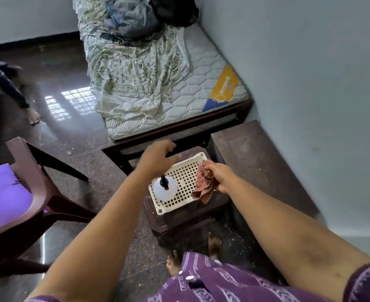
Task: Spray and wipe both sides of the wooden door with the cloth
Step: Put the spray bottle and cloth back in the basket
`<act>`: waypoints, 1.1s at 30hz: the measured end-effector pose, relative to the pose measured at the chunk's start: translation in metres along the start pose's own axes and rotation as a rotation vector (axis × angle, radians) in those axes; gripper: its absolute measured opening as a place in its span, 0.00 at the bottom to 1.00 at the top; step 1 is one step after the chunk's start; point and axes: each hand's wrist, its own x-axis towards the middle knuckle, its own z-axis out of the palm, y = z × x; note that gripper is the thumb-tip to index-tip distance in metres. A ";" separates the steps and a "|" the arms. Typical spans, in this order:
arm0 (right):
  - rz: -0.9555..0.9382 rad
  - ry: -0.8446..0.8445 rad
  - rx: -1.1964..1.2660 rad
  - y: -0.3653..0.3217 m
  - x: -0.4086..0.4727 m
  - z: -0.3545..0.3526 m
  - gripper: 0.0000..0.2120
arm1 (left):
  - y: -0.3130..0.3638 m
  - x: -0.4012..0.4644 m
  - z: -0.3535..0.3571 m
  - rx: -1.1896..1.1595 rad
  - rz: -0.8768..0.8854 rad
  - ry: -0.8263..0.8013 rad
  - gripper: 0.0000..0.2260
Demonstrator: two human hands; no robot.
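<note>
The step in hand is judged to be either the gathering or the putting-down of the cleaning things, and which of the two cannot be told; no wooden door is seen anywhere in the view, so its place cannot be given and neither side of it can be judged as wiped. From the left, one dark plastic chair [38, 188] with one purple cushion [3, 192] is seen at the edge of the view, and beyond it one blurred figure [7, 88] is glimpsed on the polished floor [70, 136]. Further along, the left hand [158, 159] is held over the far corner of one white perforated tray [185, 174], its fingers loosely spread and nothing gripped. One spray bottle [165, 188] is stood upright in the near left part of that tray, just below and apart from the left hand. The tray is carried by one dark stool [179, 219], behind which one bed [179, 101] with a rumpled printed sheet [131, 68] is placed. At the tray's right edge, one red checked cloth [203, 185] is pinched in the curled fingers of the right hand [220, 176] and is draped partly over the rim. One dark cabinet [256, 162] is set just beside the stool, against the wall. If the things are being collected, the next move is judged to call for the left hand to be lowered and closed round the bottle's neck, so that both can be carried to the door.
</note>
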 end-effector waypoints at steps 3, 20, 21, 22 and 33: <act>-0.074 0.000 -0.046 0.004 -0.008 -0.003 0.10 | 0.040 -0.011 0.048 -0.029 0.087 -0.124 0.16; -0.313 -0.132 -0.440 0.004 -0.037 -0.034 0.29 | 0.032 -0.011 0.091 -0.706 -0.310 -0.108 0.08; -0.328 -0.120 -0.593 0.003 -0.039 -0.036 0.28 | 0.033 -0.011 0.092 -0.647 -0.284 -0.086 0.07; -0.340 -0.095 -0.764 0.001 -0.038 -0.038 0.26 | 0.034 -0.009 0.091 -0.617 -0.269 -0.071 0.06; -0.006 -0.292 -0.185 -0.009 -0.059 -0.049 0.07 | 0.047 -0.006 0.080 -0.853 -0.322 -0.004 0.11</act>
